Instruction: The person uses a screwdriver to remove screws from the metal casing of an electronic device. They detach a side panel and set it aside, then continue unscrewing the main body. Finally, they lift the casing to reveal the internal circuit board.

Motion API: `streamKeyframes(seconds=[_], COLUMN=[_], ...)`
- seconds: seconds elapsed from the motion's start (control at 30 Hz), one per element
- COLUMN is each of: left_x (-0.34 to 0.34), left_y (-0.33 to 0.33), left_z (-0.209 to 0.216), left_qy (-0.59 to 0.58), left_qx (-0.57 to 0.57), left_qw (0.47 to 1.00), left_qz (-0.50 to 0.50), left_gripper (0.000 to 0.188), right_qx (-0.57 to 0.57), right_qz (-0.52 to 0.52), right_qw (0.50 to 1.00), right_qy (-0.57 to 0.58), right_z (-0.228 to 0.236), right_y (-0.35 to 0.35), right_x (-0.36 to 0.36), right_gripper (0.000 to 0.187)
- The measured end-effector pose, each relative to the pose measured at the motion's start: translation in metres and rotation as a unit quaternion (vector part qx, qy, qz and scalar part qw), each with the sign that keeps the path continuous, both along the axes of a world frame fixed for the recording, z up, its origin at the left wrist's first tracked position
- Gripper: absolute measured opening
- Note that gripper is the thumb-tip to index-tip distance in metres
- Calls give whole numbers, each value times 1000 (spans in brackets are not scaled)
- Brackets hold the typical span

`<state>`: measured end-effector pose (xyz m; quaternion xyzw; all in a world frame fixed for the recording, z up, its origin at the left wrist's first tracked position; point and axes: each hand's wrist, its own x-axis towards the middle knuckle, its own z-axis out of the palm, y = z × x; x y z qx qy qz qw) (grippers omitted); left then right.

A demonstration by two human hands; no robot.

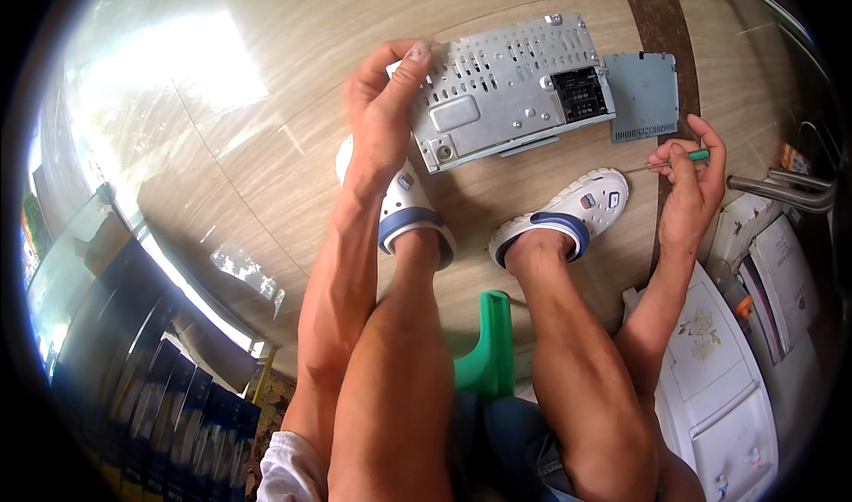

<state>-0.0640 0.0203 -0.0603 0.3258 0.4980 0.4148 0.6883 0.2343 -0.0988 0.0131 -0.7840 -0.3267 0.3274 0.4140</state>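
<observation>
One metal chassis (506,89), silver and perforated, flat on the tiled floor (266,147) just ahead of both feet, black connector block (581,94) facing up near its right end. Gripped at its left edge by the left hand (382,111), fingers over the top corner, thumb along the side. Best kept pinned like that, pressed down against the floor so the box cannot skate on the glossy tiles. Just beside the right end, nearly touching, a flat grey cover plate (645,95), already off and lying apart from the box. Further right, the right hand (688,187) closed on a thin screwdriver (670,160) with a green handle, tip pointing left toward the chassis but well short of it. Worth choking up on the handle and bringing the tip square onto a screw head before turning; slanted, likely to slip. Closer in, two white clogs (568,213) with blue straps, a green stool (490,342) between the knees. White appliance casings (710,387) at far right, dark boxes (169,404) stacked at lower left.
</observation>
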Motion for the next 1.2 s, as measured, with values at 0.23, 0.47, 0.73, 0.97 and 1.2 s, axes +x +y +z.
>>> streamKeyframes(seconds=[0.23, 0.47, 0.73, 0.97, 1.2], left_x=[1, 12, 10, 9, 11], left_y=[-7, -9, -13, -12, -10], left_z=[-13, -9, -10, -13, -20], left_qy=[42, 12, 35, 48, 64], left_qx=[21, 19, 43, 38, 54], left_qw=[999, 1000, 998, 998, 996], left_qz=[-4, 16, 18, 13, -1], left_gripper=[36, 57, 60, 57, 60], right_qx=[-22, -36, -73, -79, -165], right_qz=[17, 29, 67, 83, 40], right_qw=[1000, 999, 994, 980, 948], right_qy=[-1, 12, -42, -161, -270], right_z=[-6, -8, -8, -15, -42], right_y=[4, 2, 3, 3, -8], right_x=[-15, -24, -39, -33, 31], right_gripper=[37, 38, 29, 24, 27])
